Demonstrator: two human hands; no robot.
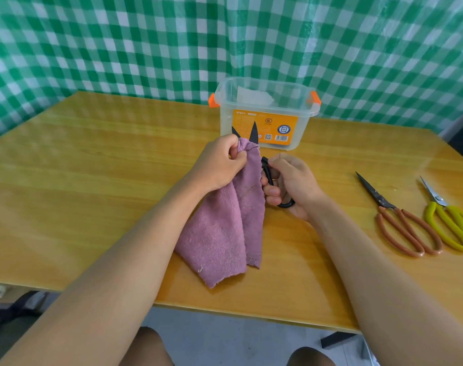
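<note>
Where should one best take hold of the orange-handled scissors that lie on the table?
Grip the orange-handled scissors by their handle loops, coming from the person's side: they lie flat and closed, loops nearest the person, pointed blades aimed away.

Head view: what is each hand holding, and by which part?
Left hand pinches the purple cloth at its bunched top edge. Right hand grips the black scissors by the handle loops; the blades stand open past the cloth.

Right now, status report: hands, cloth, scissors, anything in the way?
Left hand pinches purple cloth at the blades. Right hand grips black scissors, blades open. Clear box just beyond the tips.
</note>
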